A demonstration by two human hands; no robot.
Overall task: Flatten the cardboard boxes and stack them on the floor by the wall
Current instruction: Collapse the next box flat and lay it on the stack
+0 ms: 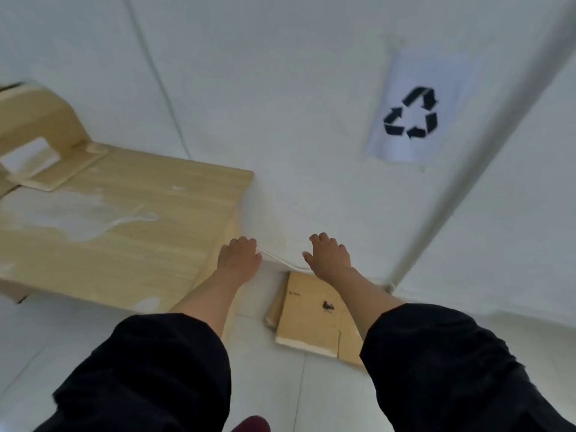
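Left hand: the left hand [239, 258] is held out above the floor with its fingers curled downward; nothing is seen in it, and whether the thin white cable [274, 258] just beside its fingertips is touched cannot be told.
Right hand: the right hand [328, 255] is spread with thumb out and fingers loosely bent, and nothing is gripped; it hangs over the far end of the cardboard.
Task's thing: a flattened cardboard box [313, 316] is laid on the floor [327, 394], its far edge at the foot of the wall [280, 88], under a paper sheet with a recycling sign [411, 112].
Count, cardboard: one flattened box is plainly seen; a second edge shows at its left side, so a further piece may lie beneath, but this cannot be settled.
Count, other things: two hands, two black sleeves, one wooden table [118, 219], one sign, one cable.
Risk, cable: the cable could be snagged or dragged by either hand, because it is strung right across the reach.
Risk, stack: the stack could be nudged askew if the next piece is dropped rather than laid down.
Risk, table: the left forearm could be knocked on the table corner, which stands close beside it.
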